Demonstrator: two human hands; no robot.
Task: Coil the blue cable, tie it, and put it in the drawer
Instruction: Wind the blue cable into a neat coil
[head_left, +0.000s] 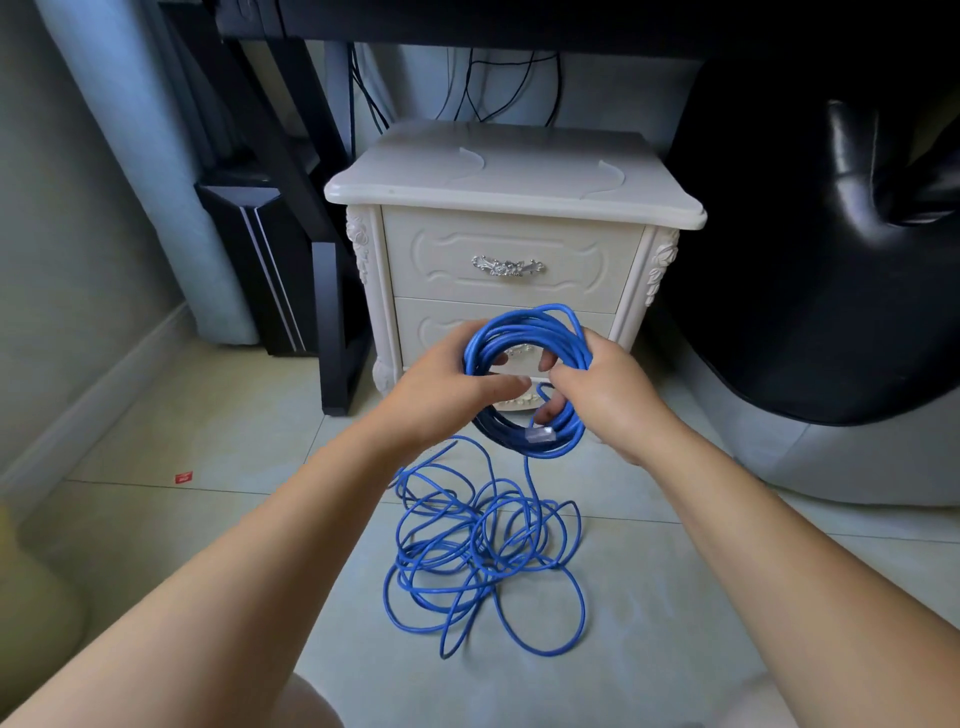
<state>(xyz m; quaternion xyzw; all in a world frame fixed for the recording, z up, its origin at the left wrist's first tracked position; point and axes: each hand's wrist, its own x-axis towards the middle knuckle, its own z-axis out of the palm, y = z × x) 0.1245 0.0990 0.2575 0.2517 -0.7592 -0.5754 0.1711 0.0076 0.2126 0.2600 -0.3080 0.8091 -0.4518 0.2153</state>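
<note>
**Cable part-coiled, ring held in both hands, drawers shut**

Slack of the blue cable (483, 551) lies as a loose tangle on the floor tiles (208, 519), below the grip and on the person's side of it. One strand rises from the tangle to the underside of the coil (524, 332), meeting it nearer the right hand (602, 389) than the left hand (441, 384).

The coil stands roughly upright between the hands, its opening facing the person and slightly taller than wide. The left hand grips its left side, fingers wrapped behind the loops and thumb laid across the front. The right hand grips the right side, fingers hooked through the opening and closed round the strands. A clear plug (543, 434) hangs at the bottom of the ring, just under the right fingers.

Beyond the grip stands a white bedside cabinet (509, 171). Its upper drawer (511, 260) sits above and behind the coil, with a silver handle (508, 266). The lower drawer (441, 327) is directly behind the coil and partly hidden by it. Both drawers appear shut.

Judged stage: coiling is under way, with much slack left and neither tying nor stowing begun. The next wrap probably calls for the right hand to reach down for the rising strand while the left steadies the ring. The tangle may snag as it lifts.
</note>
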